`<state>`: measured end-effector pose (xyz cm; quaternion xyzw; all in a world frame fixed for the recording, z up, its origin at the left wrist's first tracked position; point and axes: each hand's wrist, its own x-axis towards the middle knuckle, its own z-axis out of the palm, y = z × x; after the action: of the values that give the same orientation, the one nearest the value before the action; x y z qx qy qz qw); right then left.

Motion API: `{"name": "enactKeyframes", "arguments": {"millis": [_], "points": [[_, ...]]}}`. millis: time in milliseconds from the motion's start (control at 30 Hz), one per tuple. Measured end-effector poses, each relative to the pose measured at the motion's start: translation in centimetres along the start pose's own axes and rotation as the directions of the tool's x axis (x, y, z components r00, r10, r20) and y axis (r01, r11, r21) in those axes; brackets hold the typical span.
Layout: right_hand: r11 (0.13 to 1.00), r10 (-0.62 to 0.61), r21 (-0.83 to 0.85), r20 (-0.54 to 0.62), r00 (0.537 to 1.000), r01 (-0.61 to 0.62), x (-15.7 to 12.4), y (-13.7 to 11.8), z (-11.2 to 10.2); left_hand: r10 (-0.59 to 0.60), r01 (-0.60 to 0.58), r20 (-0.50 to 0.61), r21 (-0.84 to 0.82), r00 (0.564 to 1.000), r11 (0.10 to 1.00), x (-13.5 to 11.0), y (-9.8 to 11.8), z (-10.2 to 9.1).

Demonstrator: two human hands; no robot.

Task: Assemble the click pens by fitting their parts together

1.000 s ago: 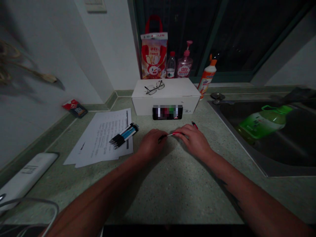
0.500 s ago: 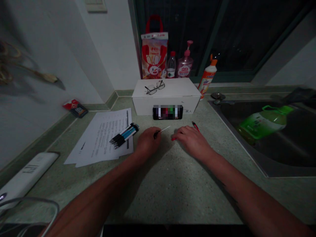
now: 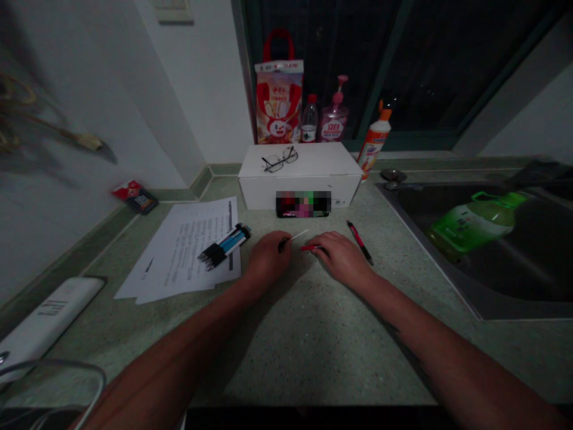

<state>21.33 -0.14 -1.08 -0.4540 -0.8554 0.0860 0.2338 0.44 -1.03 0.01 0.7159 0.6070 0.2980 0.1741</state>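
My left hand (image 3: 269, 257) rests on the counter, its fingers closed around a dark pen piece (image 3: 282, 244). A thin white pen refill (image 3: 299, 235) sticks out of that piece toward the right. My right hand (image 3: 341, 253) pinches a red pen barrel (image 3: 310, 247), whose free end points left, just below the refill's tip and apart from it. To the right of this hand lies a whole red-and-black pen (image 3: 359, 242). Several blue, white and black pens (image 3: 226, 245) lie in a bunch on printed sheets (image 3: 179, 263) at the left.
A phone (image 3: 303, 206) leans against a white box (image 3: 299, 179), with glasses (image 3: 280, 159) on top. Bottles and a bag (image 3: 278, 101) stand behind. At the right, a green jug (image 3: 477, 224) lies in the sink (image 3: 452, 286). A white power strip (image 3: 49, 322) sits front left.
My right hand has shifted slightly left and down, and more of the red barrel shows from its fingers. The red-and-black pen beside it is now uncovered. My left hand stays put.
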Motion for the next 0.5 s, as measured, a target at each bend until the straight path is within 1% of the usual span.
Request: {"name": "enactKeyframes", "arguments": {"millis": [67,167,233,300,367,400,500], "points": [[1.000,0.002,-0.011,0.012,1.000,-0.002,0.1,0.2,0.4,0.007,-0.007,-0.005,0.002,1.000,1.000,0.0,-0.1,0.1],[1.000,0.003,-0.019,0.009,1.000,-0.003,0.1,0.6,0.4,0.019,-0.019,-0.012,0.001,1.000,1.000,0.0,-0.4,0.3],[1.000,0.020,-0.014,-0.023,1.000,-0.021,0.0,0.6,0.1,0.031,-0.031,-0.015,0.008,0.999,1.000,0.0,-0.5,0.5],[0.999,0.046,-0.003,-0.093,0.995,-0.047,-0.1,0.4,-0.4,0.062,-0.061,-0.021,0.016,0.998,0.998,-0.1,-0.6,0.6],[0.999,0.048,0.011,-0.154,0.987,-0.046,-0.1,-0.1,-0.8,0.128,-0.128,-0.015,0.020,0.992,0.992,-0.1,-0.7,0.6],[0.999,0.031,0.016,-0.158,0.987,-0.029,-0.1,-0.4,-0.9,0.171,-0.171,-0.008,0.019,0.985,0.985,-0.2,-0.6,0.6],[0.999,-0.037,0.017,-0.084,0.996,0.038,0.0,-1.2,-1.1,0.306,-0.306,0.028,0.007,0.952,0.952,-0.4,-0.5,0.6]]}}
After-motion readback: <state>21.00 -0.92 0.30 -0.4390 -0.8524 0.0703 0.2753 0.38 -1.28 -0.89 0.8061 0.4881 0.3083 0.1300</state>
